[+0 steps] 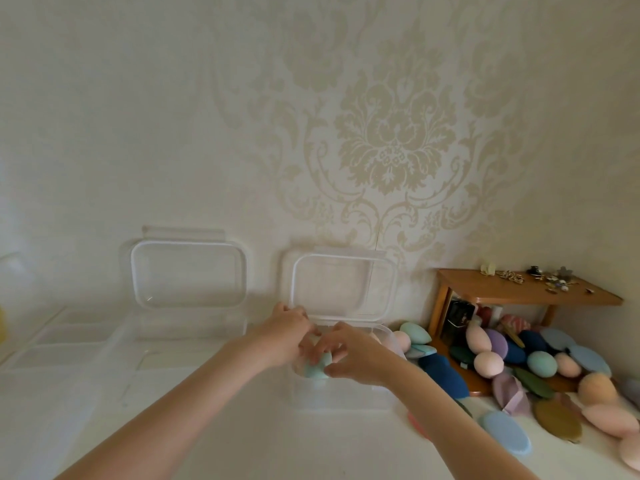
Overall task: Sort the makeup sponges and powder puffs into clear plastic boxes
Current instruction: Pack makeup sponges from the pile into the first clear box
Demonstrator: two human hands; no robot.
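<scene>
Both hands meet over the right clear box [346, 393], the left hand [284, 337] and right hand [349, 358] curled around a teal sponge [317, 368] sitting inside it. This looks like the placing step. Next, the fingers should let go and reach to the pile of sponges and puffs [540, 368] at right.

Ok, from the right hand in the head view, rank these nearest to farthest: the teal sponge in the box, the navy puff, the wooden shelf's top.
1. Teal sponge: touching the right hand, in the box.
2. Navy puff: to its right, on the table.
3. Wooden shelf top: far right, against the wall.
</scene>
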